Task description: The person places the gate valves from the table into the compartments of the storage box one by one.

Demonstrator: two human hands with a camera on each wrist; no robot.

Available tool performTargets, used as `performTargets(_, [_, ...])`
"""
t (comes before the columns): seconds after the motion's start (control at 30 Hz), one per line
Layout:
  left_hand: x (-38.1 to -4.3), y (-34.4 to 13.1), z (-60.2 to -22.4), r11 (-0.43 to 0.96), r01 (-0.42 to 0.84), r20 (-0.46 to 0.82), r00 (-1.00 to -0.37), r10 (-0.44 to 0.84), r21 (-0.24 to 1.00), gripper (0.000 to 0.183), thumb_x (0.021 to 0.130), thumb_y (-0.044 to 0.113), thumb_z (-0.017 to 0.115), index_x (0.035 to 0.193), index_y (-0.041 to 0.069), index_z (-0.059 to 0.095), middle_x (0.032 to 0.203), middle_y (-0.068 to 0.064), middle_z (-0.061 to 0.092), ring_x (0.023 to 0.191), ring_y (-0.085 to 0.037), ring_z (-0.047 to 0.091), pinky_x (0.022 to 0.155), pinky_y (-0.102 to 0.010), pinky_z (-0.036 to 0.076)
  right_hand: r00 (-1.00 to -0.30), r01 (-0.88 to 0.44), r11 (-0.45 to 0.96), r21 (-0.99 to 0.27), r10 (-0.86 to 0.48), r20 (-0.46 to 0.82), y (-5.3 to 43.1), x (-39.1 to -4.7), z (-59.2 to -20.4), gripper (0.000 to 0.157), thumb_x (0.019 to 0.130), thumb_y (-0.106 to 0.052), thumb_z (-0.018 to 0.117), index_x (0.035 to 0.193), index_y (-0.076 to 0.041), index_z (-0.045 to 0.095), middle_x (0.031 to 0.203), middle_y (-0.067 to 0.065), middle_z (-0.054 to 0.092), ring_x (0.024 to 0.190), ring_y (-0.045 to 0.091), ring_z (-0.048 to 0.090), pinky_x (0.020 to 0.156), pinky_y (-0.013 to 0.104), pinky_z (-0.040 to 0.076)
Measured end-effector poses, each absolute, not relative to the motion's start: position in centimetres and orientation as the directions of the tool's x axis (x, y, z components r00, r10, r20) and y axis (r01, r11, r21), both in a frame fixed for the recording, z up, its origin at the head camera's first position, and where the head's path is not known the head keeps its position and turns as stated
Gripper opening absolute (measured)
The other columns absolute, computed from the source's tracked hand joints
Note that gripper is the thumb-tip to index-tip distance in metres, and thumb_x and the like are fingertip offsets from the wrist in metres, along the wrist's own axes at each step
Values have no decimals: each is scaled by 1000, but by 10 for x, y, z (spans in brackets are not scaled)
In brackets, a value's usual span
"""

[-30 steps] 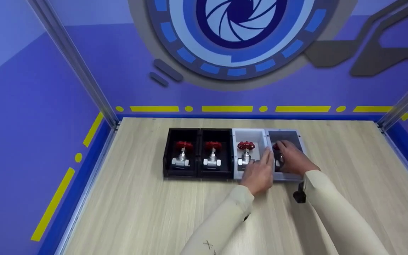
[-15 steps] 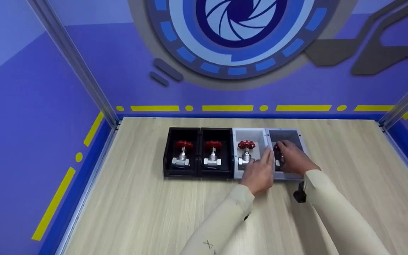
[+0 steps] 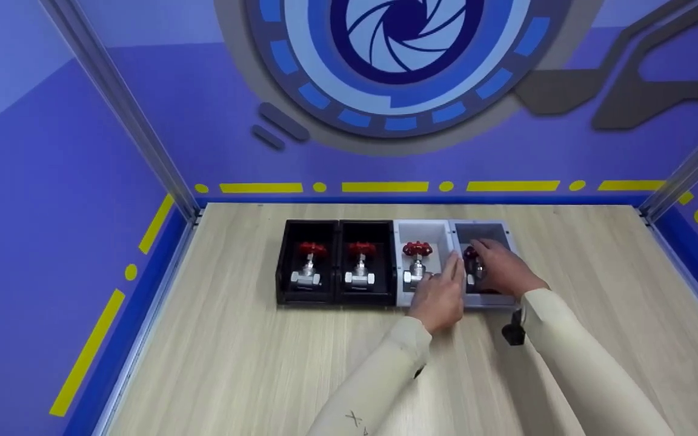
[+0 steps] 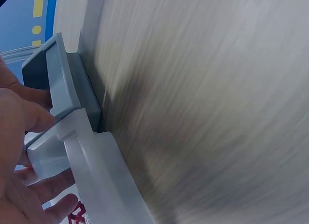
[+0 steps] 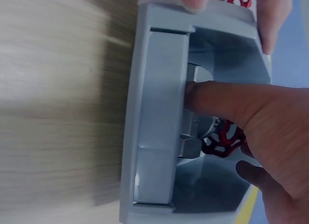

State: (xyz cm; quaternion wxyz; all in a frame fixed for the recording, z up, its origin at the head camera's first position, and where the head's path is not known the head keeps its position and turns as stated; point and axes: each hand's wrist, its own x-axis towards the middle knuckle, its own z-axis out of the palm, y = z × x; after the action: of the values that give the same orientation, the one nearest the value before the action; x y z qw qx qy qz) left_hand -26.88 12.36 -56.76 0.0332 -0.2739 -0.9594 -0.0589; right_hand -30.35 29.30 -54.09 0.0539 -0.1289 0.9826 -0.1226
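Observation:
My right hand (image 3: 503, 269) reaches into the grey bin (image 5: 157, 113) at the row's right end. It grips a metal valve (image 5: 190, 122) with a red handwheel (image 3: 472, 251); in the right wrist view the thumb lies on the metal body, while the other fingers are partly hidden. My left hand (image 3: 440, 300) rests over the adjoining walls of the white bin (image 4: 104, 171) and the grey bin. Its fingers (image 4: 53, 185) reach inside the white bin, and its thumb lies on the rim at the joint. Another red-wheeled valve (image 3: 417, 266) stands in the white bin, beside the left fingers.
Two black bins (image 3: 364, 297) continue the row to the left. Each contains a valve with a red wheel, such as the leftmost valve (image 3: 306, 277). The bins stand on a light wood table (image 3: 228, 339), with a blue-purple panel (image 3: 361, 160) behind its far edge.
The head view has shifted slightly. Both hands stay at the same bins, with the right hand still on the valve.

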Motion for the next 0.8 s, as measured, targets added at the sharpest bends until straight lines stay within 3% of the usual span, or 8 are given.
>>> performTargets(0.23, [-268,123,-568,843,529,87,-848,523,96,75,89,32,59,154,13,26,162,-2,20,88,-13,66,89,-29,46,-972,-153,925,-348,-204,-116,295,-303,-532,85,74,-11,81,144,7,36,145,32,39,130,48,42,106,60,34])
performTargets(0.53, [-269,124,-565,848,520,55,-854,517,104,74,90,31,57,154,14,25,163,0,18,95,-15,65,91,-30,46,-987,-86,902,-422,-134,-84,293,-295,-523,72,91,-31,65,145,6,35,150,31,33,137,48,34,109,61,30])
performTargets(0.8, [-269,124,-564,848,523,46,-853,521,90,73,89,30,58,153,14,28,163,1,17,101,-15,65,92,-31,46,-990,-43,881,-471,-101,-98,286,-284,-517,78,91,-45,63,150,-4,31,156,23,26,141,46,29,110,60,28])
